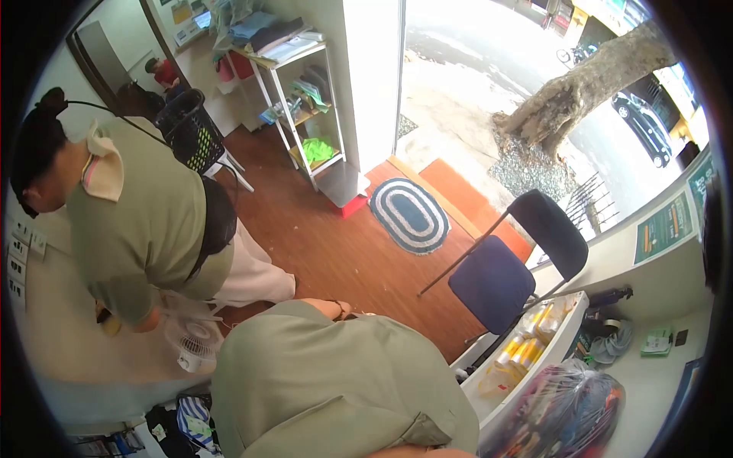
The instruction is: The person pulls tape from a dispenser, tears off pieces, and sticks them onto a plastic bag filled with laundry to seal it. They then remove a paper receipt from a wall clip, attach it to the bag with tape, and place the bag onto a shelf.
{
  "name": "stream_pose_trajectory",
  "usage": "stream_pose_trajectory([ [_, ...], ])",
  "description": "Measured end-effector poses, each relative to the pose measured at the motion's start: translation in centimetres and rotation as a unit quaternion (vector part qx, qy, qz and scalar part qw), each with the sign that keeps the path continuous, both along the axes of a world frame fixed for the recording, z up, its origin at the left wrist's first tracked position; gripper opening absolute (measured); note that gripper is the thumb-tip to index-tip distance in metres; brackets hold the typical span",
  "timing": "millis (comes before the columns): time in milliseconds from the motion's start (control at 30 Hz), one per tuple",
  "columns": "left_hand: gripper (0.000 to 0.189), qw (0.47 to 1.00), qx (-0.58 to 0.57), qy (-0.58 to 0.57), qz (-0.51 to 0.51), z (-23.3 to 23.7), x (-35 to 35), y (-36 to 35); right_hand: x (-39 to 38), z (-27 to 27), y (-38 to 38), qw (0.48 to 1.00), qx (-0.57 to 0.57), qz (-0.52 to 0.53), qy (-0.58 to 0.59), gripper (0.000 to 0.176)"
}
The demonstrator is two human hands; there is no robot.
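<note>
Neither of my hands shows in the head view. My own olive-green shirt point(328, 374) fills the lower middle. A strip of bare skin point(412, 453) lies along the bottom edge, too cut off to tell which part of my arm it is. Beyond the shirt's upper edge is a small patch of skin and brown strap point(340, 308), perhaps a foot in a sandal. Nearest on the right is a white drawer unit point(580, 305) with yellow-and-white packs point(523, 351) in it. A clear plastic bag point(565, 412) full of dark fabric stands beside it.
At left a co-worker point(145, 206) in an olive shirt leans over near a white fan point(195, 343). Ahead stand a white shelf rack point(332, 99), a black basket point(191, 130) and an oval rug point(411, 216). A dark folding chair point(492, 284) stands by the open doorway.
</note>
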State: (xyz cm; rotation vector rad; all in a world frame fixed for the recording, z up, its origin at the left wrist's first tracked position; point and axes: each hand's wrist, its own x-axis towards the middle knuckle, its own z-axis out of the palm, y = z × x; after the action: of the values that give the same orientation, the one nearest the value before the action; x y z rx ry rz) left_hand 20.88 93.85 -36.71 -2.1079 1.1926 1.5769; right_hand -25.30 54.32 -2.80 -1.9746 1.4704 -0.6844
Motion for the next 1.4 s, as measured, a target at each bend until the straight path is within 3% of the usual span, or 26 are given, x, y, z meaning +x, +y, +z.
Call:
stream_pose_trajectory([
  [67,0.046,0.988,-0.048,0.009,0.146,0.5,1.5,-2.1,2.3,0.0,-0.2,1.000,-0.001,0.012,-0.001,0.034],
  [133,0.048,0.974,-0.053,-0.003,0.222,5.2,3.1,-4.5,4.2,0.2,-0.5,1.000,0.000,0.024,0.001,0.035],
  [200,0.049,0.960,-0.133,-0.048,0.243,6.7,4.7,-5.9,6.1,0.3,-0.7,0.999,-0.001,0.038,0.004,0.036],
  [300,0.049,0.934,-0.165,-0.014,0.318,7.2,7.6,-6.9,8.6,0.7,-1.3,0.998,-0.005,0.055,0.006,0.038],
  [433,0.048,0.920,-0.160,-0.056,0.353,7.6,8.8,-5.7,11.2,1.0,-2.1,0.997,-0.005,0.071,0.011,0.041],
  [567,0.050,0.936,-0.117,-0.069,0.325,4.8,8.0,-1.3,12.7,1.0,-3.5,0.997,-0.004,0.078,0.013,0.044],
  [667,0.049,0.949,0.021,-0.011,0.314,3.5,6.9,1.4,13.2,1.0,-5.1,0.996,-0.005,0.087,0.017,0.046],
  [833,0.047,0.899,0.013,-0.047,0.436,1.7,2.2,3.3,12.4,1.0,-8.2,0.996,-0.001,0.090,0.016,0.049],
  [933,0.047,0.967,0.003,-0.046,0.251,0.6,0.5,1.0,11.0,1.2,-10.0,0.996,0.000,0.088,0.016,0.051],
  [967,0.047,0.961,0.012,-0.020,0.275,0.3,0.5,-0.3,10.6,1.1,-10.6,0.996,0.000,0.087,0.015,0.052],
  [1033,0.047,0.945,0.033,0.029,0.323,8.8,0.2,-5.0,9.4,1.3,-11.9,0.996,-0.001,0.084,0.012,0.053],
  [1100,0.046,0.927,-0.048,-0.018,0.371,7.7,-0.1,-7.5,7.9,1.3,-13.2,0.997,-0.001,0.078,0.012,0.054],
  [1167,0.042,0.896,-0.115,-0.019,0.429,10.8,-0.7,-10.7,6.6,1.5,-14.5,0.997,-0.002,0.074,0.015,0.056],
  [1267,0.041,0.875,-0.228,-0.042,0.425,10.1,-1.7,-13.0,4.4,1.7,-16.4,0.998,-0.004,0.064,0.023,0.058],
  [1400,0.043,0.886,-0.202,-0.026,0.417,12.9,-4.6,-12.8,0.5,2.8,-18.8,0.999,-0.009,0.036,0.037,0.060],
])
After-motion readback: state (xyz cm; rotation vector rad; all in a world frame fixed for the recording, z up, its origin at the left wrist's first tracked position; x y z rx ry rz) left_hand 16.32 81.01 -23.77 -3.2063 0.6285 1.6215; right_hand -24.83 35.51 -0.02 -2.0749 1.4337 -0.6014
